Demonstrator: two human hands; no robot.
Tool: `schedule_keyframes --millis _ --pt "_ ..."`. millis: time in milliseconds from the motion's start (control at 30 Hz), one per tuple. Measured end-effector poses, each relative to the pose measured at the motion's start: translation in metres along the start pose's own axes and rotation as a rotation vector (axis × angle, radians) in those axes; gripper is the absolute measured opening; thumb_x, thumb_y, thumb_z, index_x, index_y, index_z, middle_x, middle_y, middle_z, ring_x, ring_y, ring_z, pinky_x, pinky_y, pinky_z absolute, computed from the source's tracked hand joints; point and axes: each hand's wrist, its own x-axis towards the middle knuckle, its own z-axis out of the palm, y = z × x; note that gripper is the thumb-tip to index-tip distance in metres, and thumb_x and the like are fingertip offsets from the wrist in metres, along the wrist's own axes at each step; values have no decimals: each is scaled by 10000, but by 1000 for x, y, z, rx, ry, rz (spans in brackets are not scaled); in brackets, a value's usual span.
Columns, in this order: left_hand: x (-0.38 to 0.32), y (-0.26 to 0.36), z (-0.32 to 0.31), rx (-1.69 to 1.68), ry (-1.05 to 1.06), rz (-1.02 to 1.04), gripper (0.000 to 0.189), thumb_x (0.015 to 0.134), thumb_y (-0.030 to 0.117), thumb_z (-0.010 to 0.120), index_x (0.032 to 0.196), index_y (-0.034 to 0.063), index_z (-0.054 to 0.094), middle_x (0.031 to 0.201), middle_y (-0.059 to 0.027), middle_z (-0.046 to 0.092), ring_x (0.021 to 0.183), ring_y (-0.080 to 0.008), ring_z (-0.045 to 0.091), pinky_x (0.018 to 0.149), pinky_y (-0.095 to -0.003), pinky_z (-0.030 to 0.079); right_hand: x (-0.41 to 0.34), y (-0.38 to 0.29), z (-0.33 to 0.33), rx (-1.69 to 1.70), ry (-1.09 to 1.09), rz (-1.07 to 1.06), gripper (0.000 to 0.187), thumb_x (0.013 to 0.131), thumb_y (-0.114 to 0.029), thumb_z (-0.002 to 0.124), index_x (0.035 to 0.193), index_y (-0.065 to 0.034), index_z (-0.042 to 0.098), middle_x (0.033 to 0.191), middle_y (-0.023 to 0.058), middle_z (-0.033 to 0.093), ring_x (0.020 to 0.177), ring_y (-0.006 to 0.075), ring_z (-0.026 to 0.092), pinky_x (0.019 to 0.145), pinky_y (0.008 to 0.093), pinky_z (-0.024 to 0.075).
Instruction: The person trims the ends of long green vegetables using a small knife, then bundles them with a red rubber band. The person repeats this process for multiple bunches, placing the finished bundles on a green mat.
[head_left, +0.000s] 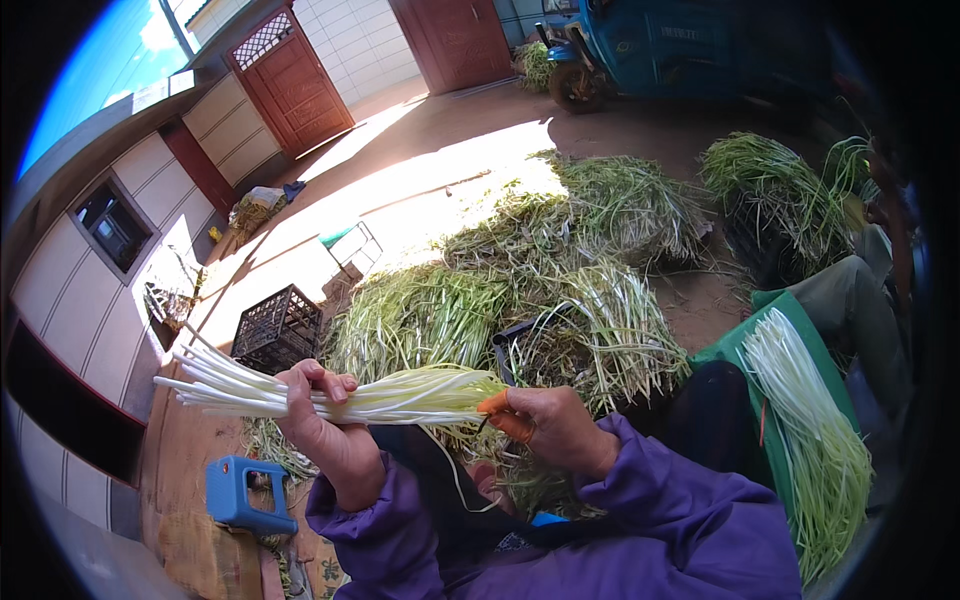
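A bunch of long white-to-yellow-green stalks (420, 394), likely blanched garlic chives, lies level across my lap. My left hand (330, 424) is closed around its white part, thumb and fingers wrapped over the stalks. At the yellow-green end, my right hand (555, 424) pinches the tips; orange covers (506, 416) sit on its thumb and finger. One loose stalk (461, 487) dangles below the bunch. To my right, a larger trimmed bundle (810, 442) rests on a green cloth or sheet (761, 367).
Heaped green stalks (427, 315) spread ahead, with a pile (615, 322) near my knees. A black plastic crate (277, 326) and a blue stool (251, 495) stand to the left. Another person's leg (832, 289) is at right. A blue vehicle (645, 52) stands behind.
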Motion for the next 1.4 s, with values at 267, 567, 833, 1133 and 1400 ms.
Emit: schedule_keyframes --millis 267,567,833,1133,1400 --pt "4 -27 -9 21 36 16 139 1025 161 615 959 68 536 911 -47 579 682 -100 534 732 -341 506 -12 24 -22 -94 72 96 157 962 -173 726 1103 -105 737 872 137 744 723 271 743 622 353 579" --pt "9 36 -88 -114 -89 -67 170 1064 177 586 941 82 518 931 -54 584 612 -84 496 607 -265 480 -27 74 -56 -792 -253 162 270 904 -122 684 1171 -97 655 1083 137 692 914 339 701 682 481 529" --pt "-36 78 -68 -6 -465 -37 157 1092 120 479 986 62 378 888 -83 467 509 -105 470 507 -277 516 6 -29 36 75 -357 -370 1005 853 -552 748 1598 -26 327 1481 237 514 1366 393 505 1145 486 391" --pt "-41 125 -106 -14 -246 98 167 1101 111 482 967 58 398 870 -54 437 511 -84 403 467 -239 467 -32 13 130 -2 -371 -271 1028 769 -297 864 1608 -68 315 1284 147 617 1153 345 627 1021 504 457" --pt "-23 145 -213 -147 -43 -8 168 1078 149 549 959 65 464 808 -19 424 679 -85 446 665 -243 456 -69 79 109 -54 -476 -86 802 810 -330 837 1485 -52 505 1008 147 657 925 355 632 841 468 485"
